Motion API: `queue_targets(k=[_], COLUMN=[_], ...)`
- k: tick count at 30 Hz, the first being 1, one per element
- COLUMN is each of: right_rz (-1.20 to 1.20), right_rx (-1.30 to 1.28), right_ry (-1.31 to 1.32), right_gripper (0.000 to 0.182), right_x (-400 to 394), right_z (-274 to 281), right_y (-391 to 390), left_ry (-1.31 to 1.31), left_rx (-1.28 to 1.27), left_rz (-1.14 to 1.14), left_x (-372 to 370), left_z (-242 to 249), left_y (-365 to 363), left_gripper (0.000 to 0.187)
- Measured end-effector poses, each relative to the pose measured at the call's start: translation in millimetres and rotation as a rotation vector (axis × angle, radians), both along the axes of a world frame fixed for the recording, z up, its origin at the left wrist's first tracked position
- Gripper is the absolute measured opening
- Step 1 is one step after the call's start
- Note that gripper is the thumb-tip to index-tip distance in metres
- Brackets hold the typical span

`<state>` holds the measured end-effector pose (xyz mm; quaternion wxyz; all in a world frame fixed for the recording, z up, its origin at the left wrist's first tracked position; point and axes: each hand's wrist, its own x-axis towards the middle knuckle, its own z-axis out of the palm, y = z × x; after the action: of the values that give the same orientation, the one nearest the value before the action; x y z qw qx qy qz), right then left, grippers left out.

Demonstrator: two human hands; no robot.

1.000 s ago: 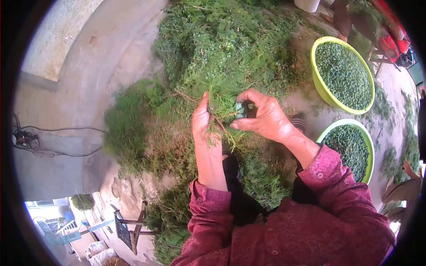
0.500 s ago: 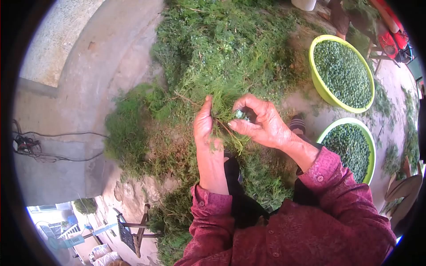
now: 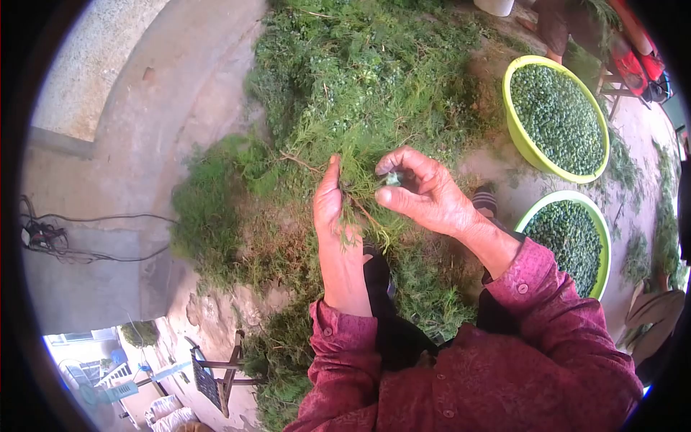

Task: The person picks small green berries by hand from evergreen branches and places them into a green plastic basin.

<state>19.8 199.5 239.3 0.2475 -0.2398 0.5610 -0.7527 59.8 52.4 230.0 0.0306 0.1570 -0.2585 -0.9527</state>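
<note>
My left hand (image 3: 330, 204) is closed round a feathery evergreen sprig (image 3: 360, 180), its thumb pointing up. A bare brown stem of the sprig slants down past the fingers. Just to its right, my right hand (image 3: 425, 191) is curled, with small pale green seed cones (image 3: 392, 178) between thumb and fingers. A narrow gap separates the right fingertips from the sprig. Beneath both hands spreads a big heap of cut evergreen branches (image 3: 360, 79). To the right stand a yellow-green basin (image 3: 515, 129) and a lighter green basin (image 3: 604, 252), both filled with small green cones.
A folding stool (image 3: 219, 378) is at the lower left, and black cables (image 3: 54, 234) lie on the concrete floor (image 3: 180, 93). A white bucket (image 3: 494, 7) stands at the top. Other people's legs (image 3: 572, 36) show at the upper right.
My right hand has drawn slightly back from the sprig, and its thumb has parted a little from the fingers. The left hand stays nearly still.
</note>
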Motion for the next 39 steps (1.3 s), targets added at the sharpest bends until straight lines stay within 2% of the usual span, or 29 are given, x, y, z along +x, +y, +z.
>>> queue_targets(k=[2, 3, 5, 6, 8, 9, 11, 15, 17, 18, 19, 21, 22, 23, 25, 26, 27, 29, 32, 33, 35, 36, 37, 39], right_rz=[-0.064, -0.064, -0.239, -0.237, -0.102, -0.100, 0.073, 0.194, 0.480, 0.527, 0.533, 0.520, 0.514, 0.477, 0.325, 0.325, 0.407, 0.490, 0.510, 0.441, 0.328, 0.303, 0.279, 0.190], right_rx=[0.137, 0.137, 0.176, 0.177, 0.120, 0.121, 0.107, 0.089, -0.099, -0.208, -0.209, -0.455, -0.538, -0.504, -0.364, -0.365, -0.415, -0.464, -0.461, -0.427, -0.357, -0.374, -0.390, -0.355], right_ry=[0.232, 0.232, 0.603, 0.601, 0.301, 0.300, 0.033, -0.051, -0.468, -0.538, -0.537, -0.889, -0.866, -0.937, -1.040, -1.038, -1.075, -1.111, -1.223, -1.121, -1.001, -0.985, -0.971, -0.891], right_gripper=[0.018, 0.018, 0.015, 0.015, 0.012, 0.012, 0.009, 0.007, 0.007, 0.007, 0.007, 0.011, 0.018, 0.024, 0.023, 0.023, 0.022, 0.020, 0.017, 0.016, 0.015, 0.015, 0.015, 0.016], right_x=[-1, -2, -4, -4, -3, -2, 1, 3, -1, -2, -6, -15, -17, -19, -19, -20, -21, -22, -18, -18, -20, -23, -26, -27], right_z=[4, 2, -5, -7, -9, -7, -2, 0, 9, -3, -10, -18, -15, -8, 3, -2, -9, -17, -20, -22, -20, -19, -20, -16], right_y=[2, 1, -2, -2, 0, 0, 2, 3, 16, 17, 19, 20, 18, 20, 21, 21, 19, 18, 15, 13, 13, 15, 16, 18], left_ry=[-0.104, -0.104, -0.137, -0.139, -0.194, -0.195, -0.143, -0.106, -0.067, 0.095, 0.095, 0.082, -0.298, -0.297, 0.081, 0.191, 0.192, 0.240, 0.366, 0.353, 0.069, 0.073, 0.045, 0.312], left_rx=[-0.015, -0.015, -0.046, -0.046, -0.089, -0.089, -0.203, -0.321, -0.256, -0.185, -0.187, -0.346, -0.365, -0.366, -0.396, -0.365, -0.366, 0.296, 0.302, 0.308, -0.041, -0.244, -0.230, -0.029], left_rz=[0.105, 0.105, 0.076, 0.077, 0.106, 0.107, 0.161, 0.265, 0.400, 0.195, 0.200, 0.378, 0.557, 0.560, 0.527, 0.455, 0.455, 0.188, 0.174, 0.175, 0.464, 0.505, 0.504, 0.234], left_x=[-3, -3, -3, -2, -1, -1, 1, 5, 6, 14, 16, 22, 9, 10, 16, 18, 18, 15, 11, 10, 11, 12, 14, 22], left_z=[-4, -4, -5, -4, -2, -3, -9, -17, -13, -40, -41, -41, -16, -18, -21, -25, -24, -22, -14, -11, -11, -15, -19, -25], left_y=[-3, -4, -6, -6, -5, -6, -9, -12, -15, -54, -55, -54, -35, -30, -24, -27, -29, -31, -21, -20, -20, -21, -27, -40], left_gripper=[0.031, 0.031, 0.032, 0.032, 0.031, 0.031, 0.030, 0.030, 0.031, 0.032, 0.032, 0.029, 0.026, 0.026, 0.024, 0.025, 0.025, 0.027, 0.027, 0.027, 0.028, 0.028, 0.028, 0.029])
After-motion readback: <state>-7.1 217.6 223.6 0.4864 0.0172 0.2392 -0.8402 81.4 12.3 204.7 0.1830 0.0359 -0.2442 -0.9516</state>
